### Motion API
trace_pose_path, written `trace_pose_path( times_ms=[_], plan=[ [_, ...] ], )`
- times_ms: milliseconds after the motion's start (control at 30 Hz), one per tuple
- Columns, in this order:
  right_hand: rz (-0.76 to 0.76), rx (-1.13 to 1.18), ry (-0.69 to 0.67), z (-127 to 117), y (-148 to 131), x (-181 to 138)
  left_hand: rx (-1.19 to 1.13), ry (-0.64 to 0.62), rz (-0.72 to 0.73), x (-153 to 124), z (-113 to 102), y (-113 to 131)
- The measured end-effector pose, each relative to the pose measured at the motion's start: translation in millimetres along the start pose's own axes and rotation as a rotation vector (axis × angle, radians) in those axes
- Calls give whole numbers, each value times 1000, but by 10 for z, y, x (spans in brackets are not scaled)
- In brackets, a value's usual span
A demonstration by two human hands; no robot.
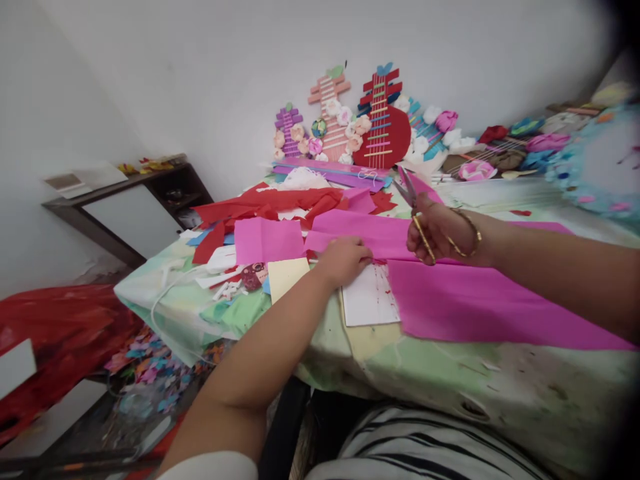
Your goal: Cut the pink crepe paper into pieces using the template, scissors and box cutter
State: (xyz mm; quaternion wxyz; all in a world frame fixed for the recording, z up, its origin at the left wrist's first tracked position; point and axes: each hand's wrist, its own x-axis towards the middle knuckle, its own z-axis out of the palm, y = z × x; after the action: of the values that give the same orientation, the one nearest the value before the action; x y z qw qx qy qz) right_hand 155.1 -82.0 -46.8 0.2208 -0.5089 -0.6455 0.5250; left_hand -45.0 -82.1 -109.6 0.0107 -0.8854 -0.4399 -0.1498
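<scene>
My right hand (434,230) is wrapped round the gold handles of a pair of scissors (408,189), with the blades pointing up and away, above the pink paper. My left hand (347,259) is closed at the near edge of a long pink crepe paper strip (373,233), its fingertips partly hidden. A wide pink sheet (465,300) spreads to the right below my right hand. Under its left end lies a white board (369,300) with red marks. A smaller pink piece (270,240) is left of my left hand.
Crumpled red paper (270,207) lies behind the strip. Guitar-shaped crafts, including a red one (384,137), lean against the wall among paper flowers. A round blue-edged craft (600,163) stands at right. Left are a dark cabinet (133,213) and a red plastic bag (55,327).
</scene>
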Motion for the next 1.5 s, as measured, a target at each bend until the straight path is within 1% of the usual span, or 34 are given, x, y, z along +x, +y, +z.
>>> trace_pose_path(
  times_ms=[133, 233, 300, 400, 467, 533, 600, 700, 833, 900, 1000, 1100, 1200, 1267, 1500],
  plan=[
    [-3, 25, -1, 91, 31, 104, 3, -2, -20, 20, 7, 42],
    [44, 54, 5, 144, 15, 162, -13, -9, -43, 27, 0, 51],
    [51, 118, -15, 171, 6, 196, -31, -11, -61, 31, -8, 48],
    [39, 300, -66, 201, 33, 266, -63, -14, -92, 40, -25, 39],
    [67, 396, -63, 218, 78, 321, -87, -15, -118, 42, -34, 36],
    [68, 404, -49, 231, 120, 355, -112, -12, -145, 37, -39, 37],
    [9, 306, -22, 226, 135, 342, -139, -4, -172, 25, -39, 37],
    [-88, 33, 14, 158, 92, 233, -181, 16, -224, 9, -39, 32],
    [-103, -176, 57, 10, 40, 106, -252, 52, -297, 10, -46, 11],
    [-113, -332, 113, -22, 71, 120, -297, 63, -317, 18, -43, -2],
    [-223, -571, 160, 38, 162, 214, -361, 70, -331, 23, -31, -13],
    [-350, -628, 174, 189, 209, 314, -412, 83, -346, 13, -24, -16],
    [-475, -677, 228, 330, 184, 373, -445, 87, -339, -2, -31, -22],
    [-525, -713, 245, 382, 160, 398, -446, 83, -327, -8, -36, -32],
    [-450, -754, 242, 390, 194, 499, -373, 49, -317, -6, -46, -46]
  ],
)
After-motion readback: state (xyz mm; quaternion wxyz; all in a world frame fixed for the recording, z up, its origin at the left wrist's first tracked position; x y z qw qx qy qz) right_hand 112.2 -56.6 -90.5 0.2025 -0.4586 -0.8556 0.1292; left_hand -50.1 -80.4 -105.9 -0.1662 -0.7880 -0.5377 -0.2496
